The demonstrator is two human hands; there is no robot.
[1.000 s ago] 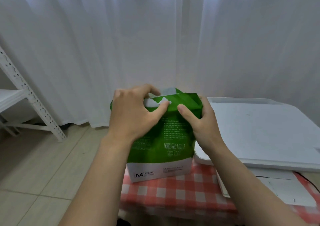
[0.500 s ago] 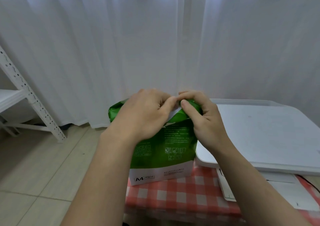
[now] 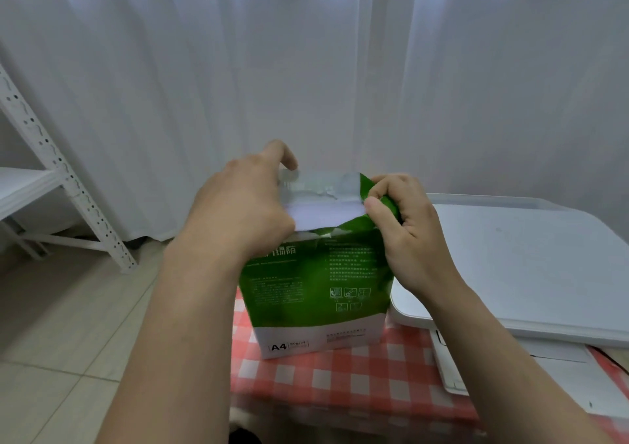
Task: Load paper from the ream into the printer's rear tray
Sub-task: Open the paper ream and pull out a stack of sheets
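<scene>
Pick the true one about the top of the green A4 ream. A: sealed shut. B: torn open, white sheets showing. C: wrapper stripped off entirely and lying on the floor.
B: the green wrapper is ripped at the top, and white paper shows between the left hand and the right hand, which pinches the torn flap.

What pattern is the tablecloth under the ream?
Red-and-white check tablecloth, clearest in the head view.

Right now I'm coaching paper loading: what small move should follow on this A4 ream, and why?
Probably the right hand, pinching the green wrapper flap, should tear it downward while the left hand grips the A4 ream. Only a strip of white paper shows, too little to pull sheets out.
</scene>
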